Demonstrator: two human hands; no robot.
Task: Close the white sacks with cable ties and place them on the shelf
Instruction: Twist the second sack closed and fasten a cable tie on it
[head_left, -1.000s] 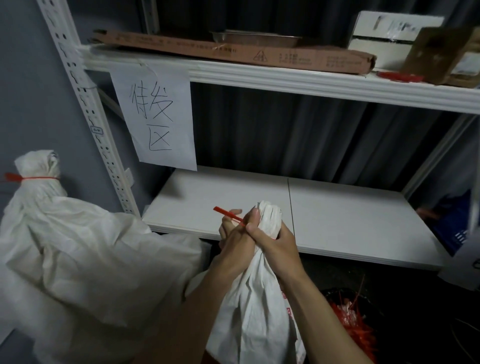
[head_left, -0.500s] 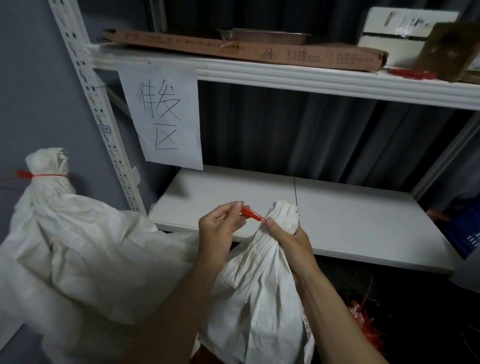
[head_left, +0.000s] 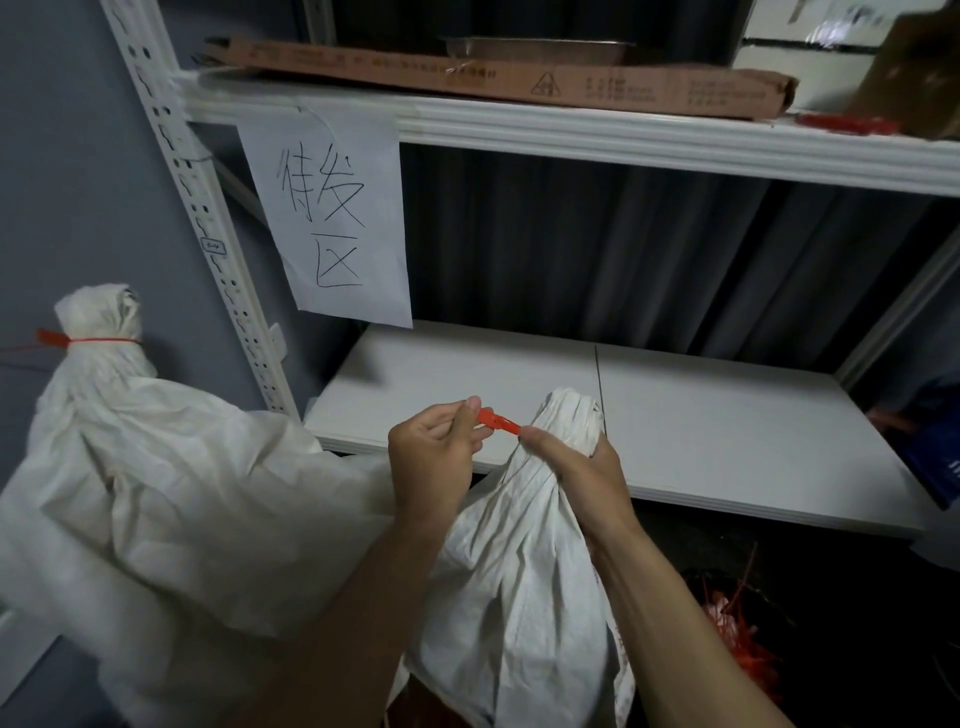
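Because the gathered mouth of the sack (head_left: 519, 582) would have slackened if I let go, my right hand (head_left: 576, 467) was clamped round its bunched neck, with the thumb pushed up against one end of the red cable tie (head_left: 498, 421). My left hand (head_left: 434, 452) pinched the other end between thumb and fingertips. The two hands sat just beside each other, joined only by the short red length showing between them. I judged I was drawing the tie tight, though my right hand hid the neck and I could not tell whether the band had fully closed round it. The sack stood upright below the front edge of the lower shelf (head_left: 727, 441), not yet on it, its neck level with the board so that only a short lift would be needed afterwards. To my left a second sack (head_left: 135, 457) leaned beside the shelf's upright, its neck already cinched with a red tie and so, I supposed, waiting for the same lift. A paper sign (head_left: 337, 223) hung from the upper shelf (head_left: 623, 140), which carried a flat cardboard box (head_left: 519, 78). Loose red ties (head_left: 737, 623) lay low on my right, within reach for the next closure.
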